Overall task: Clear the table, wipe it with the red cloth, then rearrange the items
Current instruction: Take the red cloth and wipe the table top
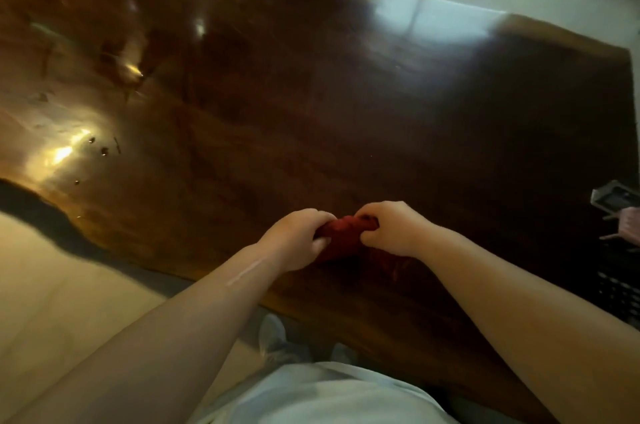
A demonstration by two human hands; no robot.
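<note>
Both my hands bunch the red cloth (346, 236) near the table's near edge.
My left hand (298, 238) and right hand (391, 229) have their fingers curled tight on its two ends; the cloth rests on the dark glossy table (311, 94).

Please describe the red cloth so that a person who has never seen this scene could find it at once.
Look at the large, dark, glossy wooden table and go to its near edge, where the person stands. There the left hand and the right hand meet, and the red cloth is bunched between them, gripped from both sides. It is the only red thing in view.
</note>
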